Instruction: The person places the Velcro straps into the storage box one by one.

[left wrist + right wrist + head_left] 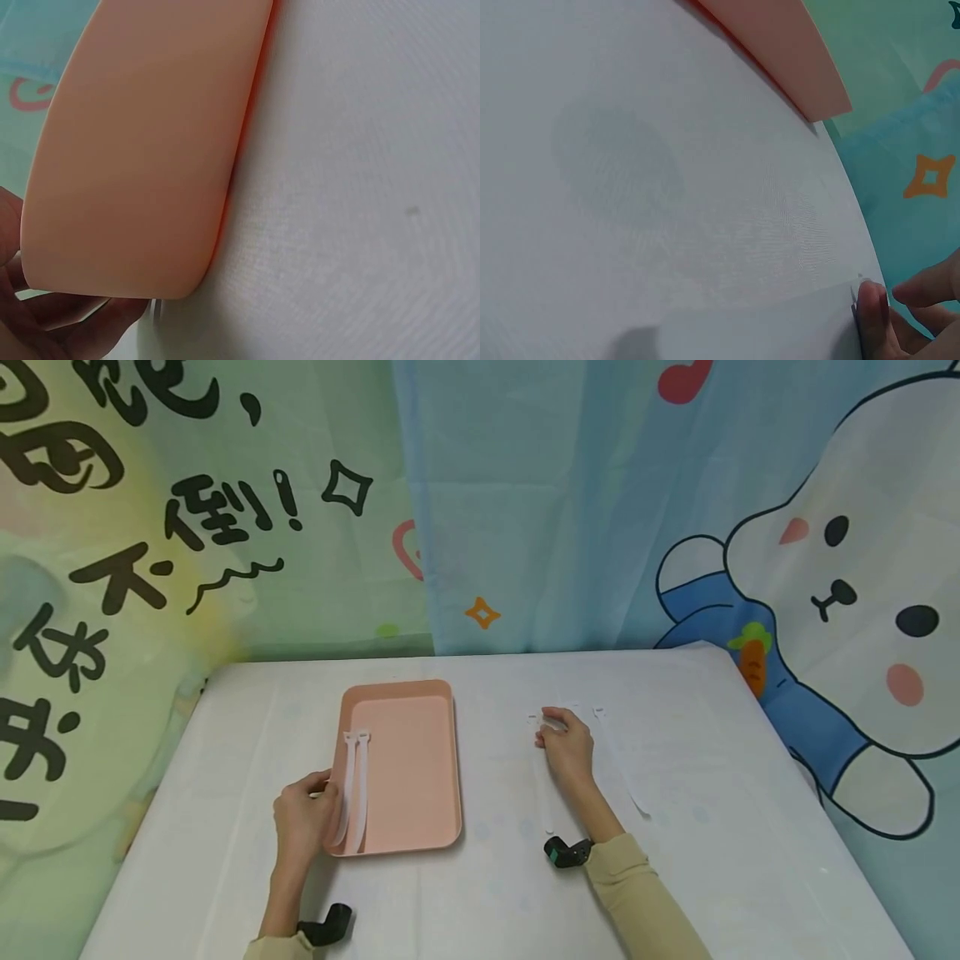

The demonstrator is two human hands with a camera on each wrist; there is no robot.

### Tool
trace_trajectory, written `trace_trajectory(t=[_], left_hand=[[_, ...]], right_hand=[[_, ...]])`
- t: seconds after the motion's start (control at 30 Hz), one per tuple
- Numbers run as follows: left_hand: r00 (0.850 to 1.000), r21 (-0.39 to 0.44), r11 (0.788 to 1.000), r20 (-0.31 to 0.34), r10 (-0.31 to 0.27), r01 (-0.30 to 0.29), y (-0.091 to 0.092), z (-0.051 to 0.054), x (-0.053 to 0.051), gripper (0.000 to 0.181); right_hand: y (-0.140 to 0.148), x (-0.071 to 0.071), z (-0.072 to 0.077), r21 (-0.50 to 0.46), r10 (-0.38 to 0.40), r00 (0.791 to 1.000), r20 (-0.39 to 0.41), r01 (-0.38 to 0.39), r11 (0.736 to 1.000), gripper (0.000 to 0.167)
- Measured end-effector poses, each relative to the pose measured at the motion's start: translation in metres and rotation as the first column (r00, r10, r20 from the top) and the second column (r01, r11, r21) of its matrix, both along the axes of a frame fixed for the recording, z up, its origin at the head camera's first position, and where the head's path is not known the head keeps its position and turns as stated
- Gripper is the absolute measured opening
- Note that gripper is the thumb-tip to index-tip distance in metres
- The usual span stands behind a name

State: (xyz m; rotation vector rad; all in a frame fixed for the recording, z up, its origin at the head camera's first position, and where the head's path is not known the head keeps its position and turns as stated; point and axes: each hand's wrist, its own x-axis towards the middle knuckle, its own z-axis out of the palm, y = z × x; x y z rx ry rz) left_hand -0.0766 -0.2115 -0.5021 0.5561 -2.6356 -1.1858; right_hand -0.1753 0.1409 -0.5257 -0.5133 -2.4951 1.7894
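Note:
My left hand [303, 814] grips the left rim of a shallow pink tray [412, 760]. In the left wrist view, the fingers [105, 330] curl at the end of the tray's tall side wall. Two long white strips [363, 789] with small wider heads lie side by side along the tray's left part. Right of the tray, my right hand [568, 752] has its thumb and forefinger around the far end of another white strip [772, 330]. The contact is partly hidden, and the strip is hard to see against the white table in the head view.
Another pale strip [626, 777] lies on the white tablecloth [495, 893], right of my right hand. Dark devices [566, 852] sit at both wrists. A printed curtain [517, 502] hangs behind the table's far edge.

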Motion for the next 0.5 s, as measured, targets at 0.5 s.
trace_trajectory(t=[0.5], left_hand=[[1.000, 0.002, 1.000, -0.001, 0.001, -0.001, 0.001, 0.002, 0.000, 0.028]], right_hand=[[0.001, -0.011, 0.002, -0.047, 0.056, 0.998, 0.020, -0.055, 0.997, 0.038]])
